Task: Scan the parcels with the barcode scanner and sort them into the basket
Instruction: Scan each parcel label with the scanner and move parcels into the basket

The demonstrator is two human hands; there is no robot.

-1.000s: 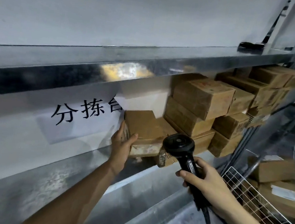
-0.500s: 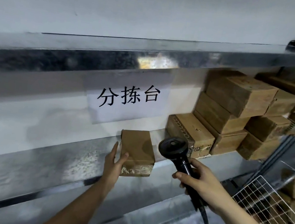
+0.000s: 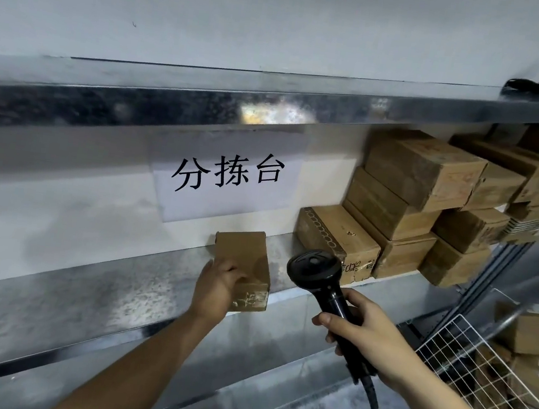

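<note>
Probably light and stiff, the box [image 3: 245,255] is best pinched across its sides where the left hand [image 3: 215,287] curls over it, the right hand [image 3: 372,334] just beside that grip, clasping the scanner [image 3: 316,269]

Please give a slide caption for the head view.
Left hand holds a parcel on the shelf; right hand grips barcode scanner.

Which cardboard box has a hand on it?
The small box standing alone below the paper sign; the left hand holds it. The other boxes are stacked to its right.
</note>
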